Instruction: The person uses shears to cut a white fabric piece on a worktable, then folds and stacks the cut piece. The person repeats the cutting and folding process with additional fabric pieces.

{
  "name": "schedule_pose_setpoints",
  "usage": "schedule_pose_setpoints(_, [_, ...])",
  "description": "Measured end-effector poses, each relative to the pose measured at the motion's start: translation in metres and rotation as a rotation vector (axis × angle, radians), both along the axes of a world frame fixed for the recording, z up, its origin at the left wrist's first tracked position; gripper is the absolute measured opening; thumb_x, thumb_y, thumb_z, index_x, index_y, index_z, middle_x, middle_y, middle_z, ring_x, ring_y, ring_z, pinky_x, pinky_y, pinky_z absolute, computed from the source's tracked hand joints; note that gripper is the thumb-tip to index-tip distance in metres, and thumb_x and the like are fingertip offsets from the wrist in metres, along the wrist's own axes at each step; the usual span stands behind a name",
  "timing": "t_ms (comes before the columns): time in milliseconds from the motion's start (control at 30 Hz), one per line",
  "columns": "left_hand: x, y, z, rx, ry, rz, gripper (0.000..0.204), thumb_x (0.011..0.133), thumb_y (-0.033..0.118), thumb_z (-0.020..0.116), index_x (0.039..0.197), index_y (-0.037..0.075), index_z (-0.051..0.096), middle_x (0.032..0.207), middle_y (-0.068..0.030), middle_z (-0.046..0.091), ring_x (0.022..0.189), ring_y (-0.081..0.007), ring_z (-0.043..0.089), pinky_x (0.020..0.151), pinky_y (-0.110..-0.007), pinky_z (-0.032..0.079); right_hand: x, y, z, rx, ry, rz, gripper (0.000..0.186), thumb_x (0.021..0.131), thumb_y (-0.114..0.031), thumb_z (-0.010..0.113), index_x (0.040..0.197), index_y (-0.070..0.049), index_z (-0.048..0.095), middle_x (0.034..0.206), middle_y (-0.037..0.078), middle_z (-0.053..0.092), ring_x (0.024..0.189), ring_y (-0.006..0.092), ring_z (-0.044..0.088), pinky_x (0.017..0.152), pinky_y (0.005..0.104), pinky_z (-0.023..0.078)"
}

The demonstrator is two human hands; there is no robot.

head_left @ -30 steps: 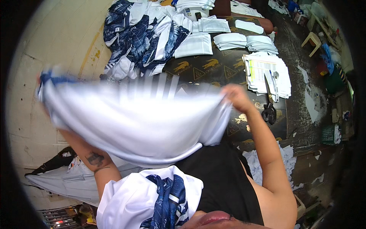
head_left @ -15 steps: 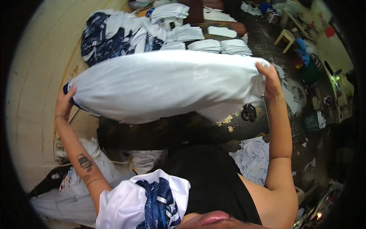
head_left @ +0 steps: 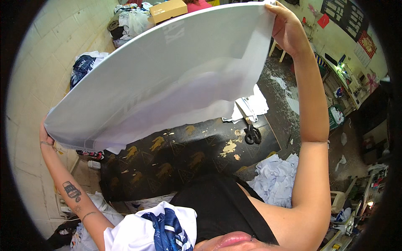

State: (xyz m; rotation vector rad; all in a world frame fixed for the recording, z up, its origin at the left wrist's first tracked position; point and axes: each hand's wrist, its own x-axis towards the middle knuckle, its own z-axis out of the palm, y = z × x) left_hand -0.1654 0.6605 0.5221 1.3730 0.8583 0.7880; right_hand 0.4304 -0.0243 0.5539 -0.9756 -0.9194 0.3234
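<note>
I hold a large white garment (head_left: 167,79) stretched wide and raised high in front of me. My left hand (head_left: 45,133) grips its lower left corner near the tiled wall. My right hand (head_left: 287,29) grips its upper right corner, arm stretched up. Faint striped print shows through the cloth. Below it lies a black worktable (head_left: 176,154) with gold animal prints. A white and navy garment (head_left: 155,228) is draped over my left shoulder.
Black-handled scissors (head_left: 251,133) lie on the table's right part beside folded white pieces (head_left: 253,106). A heap of pale cloth (head_left: 274,180) sits at my right. A navy and white pile (head_left: 83,67) and a cardboard box (head_left: 167,10) lie beyond. Scraps litter the floor.
Both arms have lifted the white garment from chest height to well above the table, spreading it wider; my view has tilted upward with it.
</note>
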Motion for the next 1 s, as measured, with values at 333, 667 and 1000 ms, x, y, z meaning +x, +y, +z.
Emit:
schedule_pose_setpoints(333, [0.029,-0.038,0.061,0.3,-0.37,-0.161,0.055,0.11,0.032,0.054,0.155,0.002,0.047,0.137,-0.0076,0.066,0.126,-0.0233,0.062,0.113,-0.038,0.046,-0.001,-0.014,0.041,-0.025,-0.29,-0.369,0.036,0.093,-0.006,0.076,0.127,0.001,0.069,0.104,0.005,0.075,0.086,0.0102,0.068,0.077,0.0263,0.055])
schedule_pose_setpoints(667, [0.018,-0.002,0.093,0.855,0.492,0.087,0.041,0.105,0.038,0.066,0.133,0.008,0.069,0.097,0.0034,0.063,0.086,-0.0053,0.058,0.079,-0.022,0.049,-0.024,-0.045,0.087,-0.713,-0.762,-0.659,0.01,0.102,-0.01,0.067,0.108,-0.003,0.064,0.088,0.003,0.071,0.076,0.0079,0.061,0.069,0.0241,0.05])
schedule_pose_setpoints(1000, [-0.007,0.01,0.101,0.908,0.31,0.134,0.042,0.107,0.034,0.063,0.138,0.006,0.065,0.101,0.0056,0.065,0.075,-0.004,0.056,0.068,-0.021,0.046,-0.034,-0.051,0.107,-0.651,-0.874,-0.567,0.023,0.099,-0.021,0.074,0.109,-0.001,0.073,0.096,0.005,0.076,0.085,0.0123,0.068,0.079,0.0271,0.055])
